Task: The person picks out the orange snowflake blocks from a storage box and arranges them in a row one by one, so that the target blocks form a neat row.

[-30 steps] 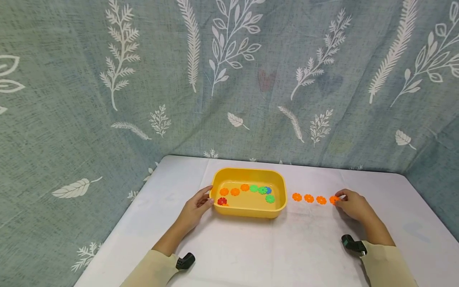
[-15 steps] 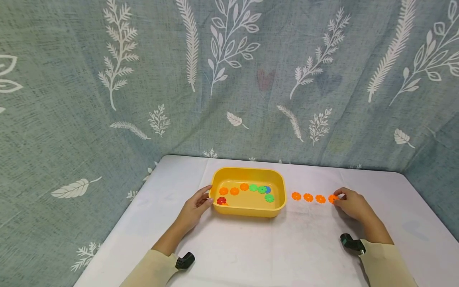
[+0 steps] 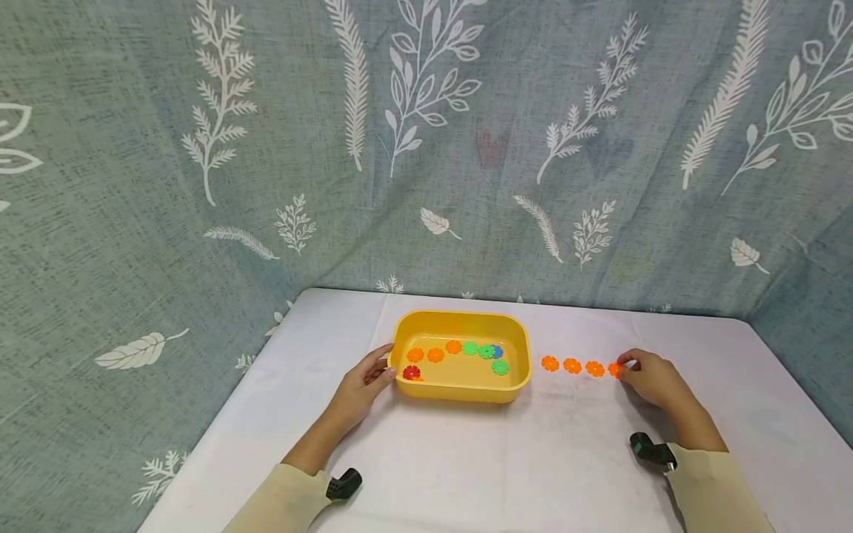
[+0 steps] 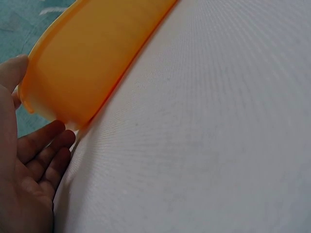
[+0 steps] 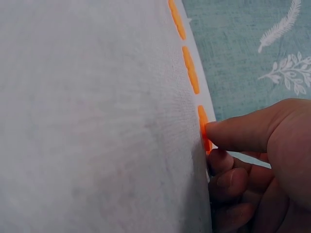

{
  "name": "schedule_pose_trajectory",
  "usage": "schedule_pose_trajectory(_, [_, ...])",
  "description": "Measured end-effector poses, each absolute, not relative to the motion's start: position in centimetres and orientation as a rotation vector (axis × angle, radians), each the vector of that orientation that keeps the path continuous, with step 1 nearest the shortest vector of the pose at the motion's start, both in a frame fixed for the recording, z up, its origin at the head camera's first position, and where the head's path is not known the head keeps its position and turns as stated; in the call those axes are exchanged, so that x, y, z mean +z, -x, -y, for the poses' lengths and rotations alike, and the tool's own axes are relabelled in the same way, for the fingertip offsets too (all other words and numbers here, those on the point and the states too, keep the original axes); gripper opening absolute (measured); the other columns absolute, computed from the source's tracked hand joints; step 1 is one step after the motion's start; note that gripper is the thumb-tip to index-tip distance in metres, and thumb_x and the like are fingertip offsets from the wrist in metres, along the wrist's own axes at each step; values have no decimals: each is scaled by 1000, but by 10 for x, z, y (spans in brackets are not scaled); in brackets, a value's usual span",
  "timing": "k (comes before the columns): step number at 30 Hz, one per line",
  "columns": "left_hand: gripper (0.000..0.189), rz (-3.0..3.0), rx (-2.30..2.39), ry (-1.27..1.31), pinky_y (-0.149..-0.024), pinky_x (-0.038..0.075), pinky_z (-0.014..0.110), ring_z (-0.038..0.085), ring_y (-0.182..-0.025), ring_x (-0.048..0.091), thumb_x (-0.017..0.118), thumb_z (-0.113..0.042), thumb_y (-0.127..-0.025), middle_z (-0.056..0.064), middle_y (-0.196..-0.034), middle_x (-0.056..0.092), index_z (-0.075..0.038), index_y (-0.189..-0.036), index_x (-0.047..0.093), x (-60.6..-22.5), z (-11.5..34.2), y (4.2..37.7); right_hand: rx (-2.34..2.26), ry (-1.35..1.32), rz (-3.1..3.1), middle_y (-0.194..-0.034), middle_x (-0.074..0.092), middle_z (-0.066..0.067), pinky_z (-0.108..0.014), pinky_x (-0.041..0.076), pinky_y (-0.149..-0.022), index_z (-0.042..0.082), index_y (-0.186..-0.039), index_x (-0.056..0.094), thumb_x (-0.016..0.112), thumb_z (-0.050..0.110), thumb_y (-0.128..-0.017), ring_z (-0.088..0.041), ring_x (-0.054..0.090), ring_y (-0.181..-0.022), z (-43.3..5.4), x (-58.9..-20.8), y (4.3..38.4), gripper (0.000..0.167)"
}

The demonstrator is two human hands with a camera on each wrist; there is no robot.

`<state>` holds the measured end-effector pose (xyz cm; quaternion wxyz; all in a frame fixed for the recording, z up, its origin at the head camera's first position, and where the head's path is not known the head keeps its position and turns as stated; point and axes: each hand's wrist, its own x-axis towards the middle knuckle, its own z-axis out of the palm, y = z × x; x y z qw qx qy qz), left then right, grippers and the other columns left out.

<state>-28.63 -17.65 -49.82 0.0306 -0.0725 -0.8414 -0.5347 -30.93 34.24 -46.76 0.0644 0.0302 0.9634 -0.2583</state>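
My left hand (image 3: 358, 386) holds the left end of a yellow plastic tray (image 3: 460, 392). In the left wrist view the thumb lies at the tray's rim and the other fingers reach its end wall. To the right, my right hand (image 3: 654, 379) pinches an orange flower-shaped disc (image 3: 614, 369) at the right end of a row of orange discs. The right wrist view has the thumb on that disc (image 5: 204, 127), low at the cloth, the other fingers bent beneath. Left of it lie three matching discs, the middle one (image 3: 572, 366) included, all flat.
Inside the tray lie orange discs, such as one at its left (image 3: 415, 355), a red disc (image 3: 411, 372), several green discs, one near the right (image 3: 500, 367), and a blue one (image 3: 497, 352). A white cloth (image 3: 466, 466) covers the table; a patterned curtain (image 3: 373, 244) hangs behind.
My right hand has shifted slightly left with the orange disc, narrowing its gap to the neighbouring disc. The left hand and the tray stay in place.
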Motion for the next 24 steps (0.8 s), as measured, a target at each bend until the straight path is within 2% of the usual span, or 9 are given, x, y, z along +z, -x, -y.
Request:
schedule_pose_trajectory(5, [49,2587,-1674,214,-93,48,39,20,-105,58,64,-32,-96,5,-127,61,-34,-142,50,-498,179,287,-761,-58,-2920,-97,61,-19,-46,47,-71,-4,-117,58,61,18,-93,-31,56,-83,-336,-454,308,33])
schedule_pose_trajectory(13, [48,2575,-1685,216,-94,48,41,20,-107,58,64,-33,-96,5,-127,61,-34,-141,51,-501,181,286,-861,28,-2902,-96,61,-14,-36,48,-62,-2,-123,57,62,22,-96,-23,56,-75,-306,-433,310,36])
schedule_pose_trajectory(24, [48,2565,-1687,232,-94,48,41,19,-106,58,64,-32,-95,4,-125,62,-33,-141,51,-501,181,288,-871,245,-2898,-102,62,-11,-38,51,-68,5,-123,61,59,25,-97,-25,58,-83,-235,-401,340,33])
